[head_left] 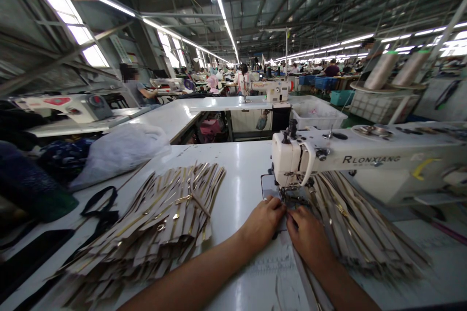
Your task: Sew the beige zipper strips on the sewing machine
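Both my hands meet just in front of the needle area of a white sewing machine. My left hand is closed, its fingertips pressed together beside the presser foot; what it pinches is hidden. My right hand is closed on a beige zipper, whose tape trails down toward me under the wrist. A large pile of beige zippers with gold teeth and pulls lies left of my hands. Another zipper pile lies to the right, partly beneath the machine arm.
A clear plastic bag and dark fabric lie at the left. Thread cones stand at the right. Beyond the table are a white bin, another sewing machine and a seated person at the left.
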Available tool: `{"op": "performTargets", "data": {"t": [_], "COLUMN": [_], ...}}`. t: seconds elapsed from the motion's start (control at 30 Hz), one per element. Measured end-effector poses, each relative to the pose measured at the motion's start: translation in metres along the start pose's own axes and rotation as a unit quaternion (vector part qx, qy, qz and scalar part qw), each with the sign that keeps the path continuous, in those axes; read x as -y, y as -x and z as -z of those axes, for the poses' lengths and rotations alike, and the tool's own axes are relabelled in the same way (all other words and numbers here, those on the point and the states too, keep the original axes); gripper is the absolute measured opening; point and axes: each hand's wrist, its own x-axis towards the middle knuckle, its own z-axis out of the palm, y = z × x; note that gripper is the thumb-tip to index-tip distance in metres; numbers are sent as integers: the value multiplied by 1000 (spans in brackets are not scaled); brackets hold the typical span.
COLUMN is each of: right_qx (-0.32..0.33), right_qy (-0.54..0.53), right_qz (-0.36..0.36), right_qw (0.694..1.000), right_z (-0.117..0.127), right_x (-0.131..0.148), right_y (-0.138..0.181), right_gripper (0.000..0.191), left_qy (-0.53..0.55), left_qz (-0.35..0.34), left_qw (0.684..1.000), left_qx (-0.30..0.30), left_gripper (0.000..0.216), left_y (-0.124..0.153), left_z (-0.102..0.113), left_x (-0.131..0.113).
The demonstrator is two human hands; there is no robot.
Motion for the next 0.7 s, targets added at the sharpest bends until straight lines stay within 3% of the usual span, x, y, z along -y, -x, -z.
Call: {"op": "performTargets", "data": {"t": [0.7], "right_qx": [36], "right_qy": [87], "right_qz": [-11], "right_qw": [996], "right_z": [5], "right_x": [9], "right_y": [-4], "right_gripper": [32], "left_qy": [32], "left_qz": [18], "left_qw": [998], "left_qx": [-44], "left_gripper": [21], "left_y": [-12], "left_z": [-1], "left_x": [7]}}
